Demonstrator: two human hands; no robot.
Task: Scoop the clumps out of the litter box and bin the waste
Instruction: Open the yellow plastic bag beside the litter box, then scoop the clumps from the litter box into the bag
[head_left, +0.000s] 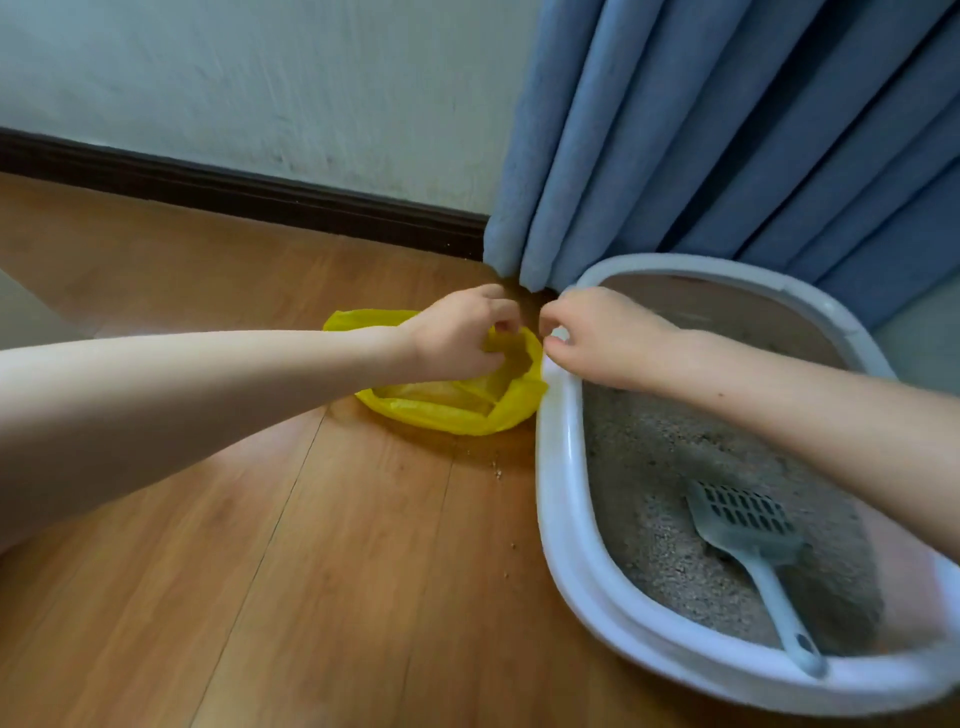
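Note:
A yellow plastic bag (457, 408) lies open on the wooden floor, right beside the white litter box (563, 499). My left hand (457, 338) pinches the bag's rim on its far side. My right hand (602, 338) has its fingers curled at the bag's right edge, where the bag meets the box rim; its grip on the bag is partly hidden. Grey litter (654, 467) fills the box. A grey slotted scoop (748, 530) rests in the litter, handle toward the near rim, with no hand on it.
Blue curtains (727, 130) hang just behind the box and the bag. A dark baseboard (234, 192) runs along the white wall. A few litter grains (498, 470) are scattered on the floor near the box's left side.

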